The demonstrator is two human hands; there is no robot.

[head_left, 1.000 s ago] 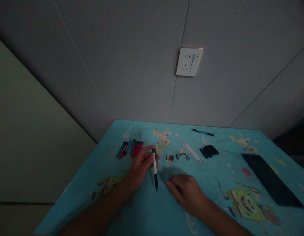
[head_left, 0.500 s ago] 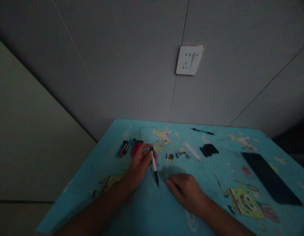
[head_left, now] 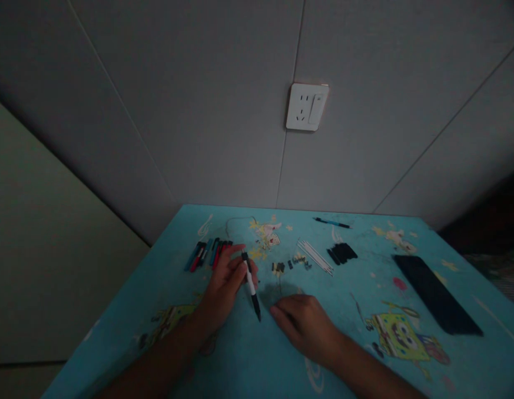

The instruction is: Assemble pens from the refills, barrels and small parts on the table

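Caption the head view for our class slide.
The left hand holds a black and white pen over a blue table, the curled right hand nearby, white rods beyond.

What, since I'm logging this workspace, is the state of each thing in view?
White-and-black pen: held, tip slanting down.
Left hand: gripping it.
Right hand: curled, contents hidden.
Blue-and-black pen: lying.
Red and blue tubes: lying grouped.
Small dark pieces: lying clustered.
Thin white rods: lying bunched.
Short black tubes: lying grouped.
Dark rectangular slab: lying flat.
White square wall socket: no plug inserted.
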